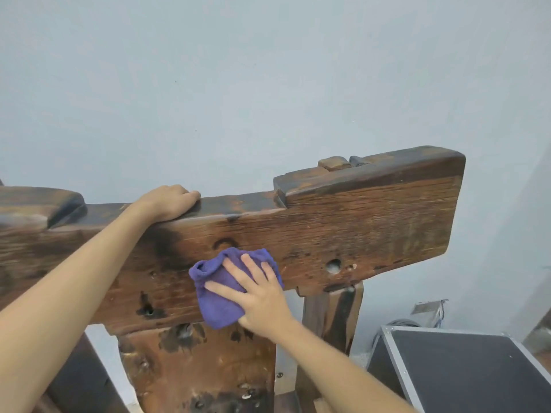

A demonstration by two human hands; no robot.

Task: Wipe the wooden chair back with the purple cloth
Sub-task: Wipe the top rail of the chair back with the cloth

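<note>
your right hand (262,296) presses the purple cloth (222,293) flat, fingers spread, on the chair back (357,234).
left hand (171,202) grips its top edge; black case (465,371) sits lower right, by the post (331,317).

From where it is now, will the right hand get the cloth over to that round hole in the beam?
Probably yes: the right hand presses the purple cloth flat on the beam, and bare wood lies between it and the hole.

Two hands — left hand (170,204), right hand (262,299) — one purple cloth (217,299), one wooden chair back (357,231), one black case (465,371).
</note>
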